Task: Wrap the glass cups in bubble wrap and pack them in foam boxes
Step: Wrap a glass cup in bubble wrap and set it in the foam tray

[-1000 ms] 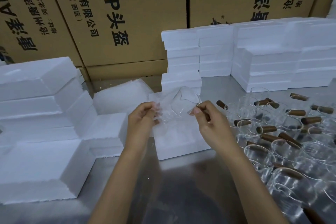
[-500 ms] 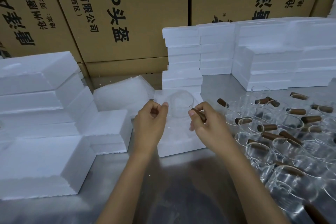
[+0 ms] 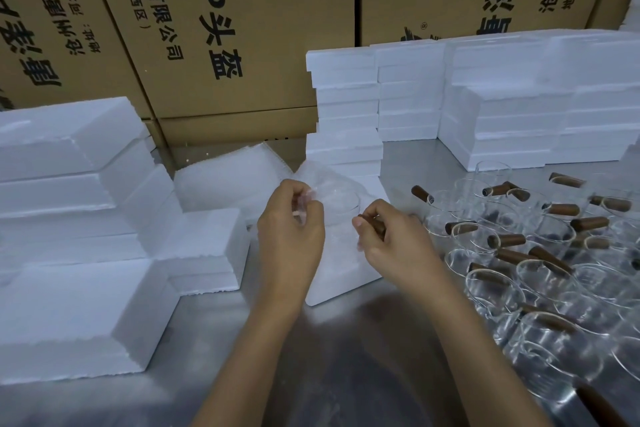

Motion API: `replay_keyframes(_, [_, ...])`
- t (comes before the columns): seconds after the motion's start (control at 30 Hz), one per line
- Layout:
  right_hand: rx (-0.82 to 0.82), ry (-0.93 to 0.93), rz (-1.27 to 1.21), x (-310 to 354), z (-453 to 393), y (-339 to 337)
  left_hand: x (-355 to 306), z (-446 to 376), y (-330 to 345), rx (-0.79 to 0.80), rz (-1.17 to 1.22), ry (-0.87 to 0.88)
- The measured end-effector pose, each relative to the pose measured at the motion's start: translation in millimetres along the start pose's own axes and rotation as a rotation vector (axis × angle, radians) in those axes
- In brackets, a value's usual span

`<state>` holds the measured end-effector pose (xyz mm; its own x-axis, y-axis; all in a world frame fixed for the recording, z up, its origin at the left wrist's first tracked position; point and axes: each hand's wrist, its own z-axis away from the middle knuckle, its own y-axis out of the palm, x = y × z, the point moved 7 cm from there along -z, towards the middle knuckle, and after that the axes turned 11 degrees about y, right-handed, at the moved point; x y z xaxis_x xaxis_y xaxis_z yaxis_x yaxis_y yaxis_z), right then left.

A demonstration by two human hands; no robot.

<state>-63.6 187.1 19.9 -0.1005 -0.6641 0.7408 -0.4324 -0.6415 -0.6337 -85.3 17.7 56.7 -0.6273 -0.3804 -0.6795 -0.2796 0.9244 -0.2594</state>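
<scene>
Head view: your left hand (image 3: 290,232) pinches the bubble wrap (image 3: 313,180) around a glass cup (image 3: 341,206), while your right hand (image 3: 391,241) grips its brown handle (image 3: 372,224), above the open foam box (image 3: 341,274) on the steel table (image 3: 346,357).

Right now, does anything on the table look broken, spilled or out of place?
Nothing looks broken or spilled. The only untidy part is the glass cups at the right: they crowd together with their brown handles pointing in many directions. The foam boxes stand in neat stacks.
</scene>
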Motion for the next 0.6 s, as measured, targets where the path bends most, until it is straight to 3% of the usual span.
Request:
replay_keyframes(0.1, [-0.03, 0.011, -0.014, 2, 1, 1, -16, 1, 7, 0.084, 0.028, 0.16])
replay_keyframes(0.2, [-0.012, 0.153, -0.367, -3, -1, -1, -24, 8, 20, 0.203, 0.061, 0.22])
replay_keyframes(0.27, [0.064, 0.28, -0.734, -7, -3, -1, -22, 12, 31, 0.279, 0.119, 0.164])
replay_keyframes(0.37, [0.349, 0.354, -1.315, 5, 0, 8, -16, 18, 43, 0.379, 0.304, -0.018])
replay_keyframes(0.43, [0.48, 0.401, -1.435, 11, 5, 12, -17, 20, 48, 0.453, 0.443, -0.107])
replay_keyframes(0.6, [0.595, 0.514, -1.514, 6, 13, 21, -23, 32, 55, 0.675, 0.622, -0.22])
